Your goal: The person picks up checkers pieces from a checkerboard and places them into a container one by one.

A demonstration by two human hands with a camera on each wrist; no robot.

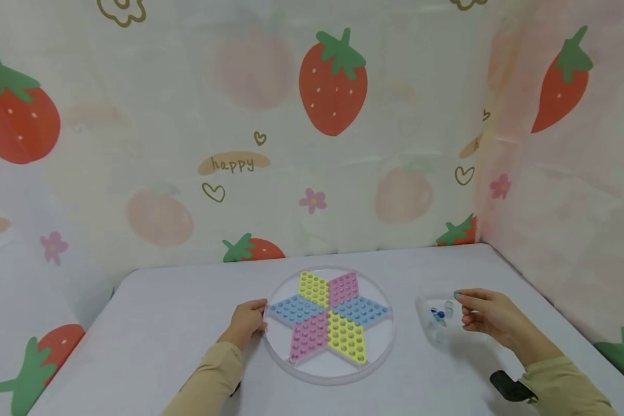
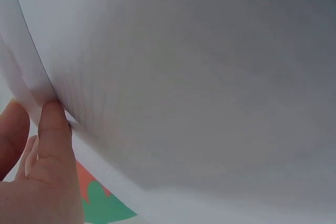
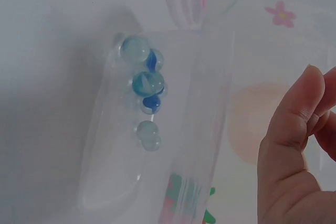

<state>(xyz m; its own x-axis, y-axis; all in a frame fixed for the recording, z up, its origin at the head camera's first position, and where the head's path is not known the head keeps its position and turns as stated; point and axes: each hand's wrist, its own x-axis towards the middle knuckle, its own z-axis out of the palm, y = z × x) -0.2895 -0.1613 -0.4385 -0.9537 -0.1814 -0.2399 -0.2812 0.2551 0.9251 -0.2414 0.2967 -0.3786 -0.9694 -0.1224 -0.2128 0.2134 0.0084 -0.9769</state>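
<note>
A round white Chinese checkers board (image 1: 327,372), with a star of yellow, pink and blue sections full of small holes, lies mid-table. My left hand (image 1: 246,323) holds its left rim; in the left wrist view the fingers (image 2: 54,129) touch an edge. To the right stands a clear plastic box (image 1: 423,315) holding several glass marbles (image 3: 149,83), some with blue swirls. Beside and above it, my right hand (image 1: 491,318) pinches a small blue marble (image 1: 456,294) between thumb and fingertip. That marble is out of sight in the right wrist view.
A white cloth covers the table (image 1: 177,335). Behind it hangs a strawberry-printed curtain (image 1: 338,173), which also runs along the right side (image 1: 567,219). A dark strap-like object (image 1: 511,386) sits at the right wrist.
</note>
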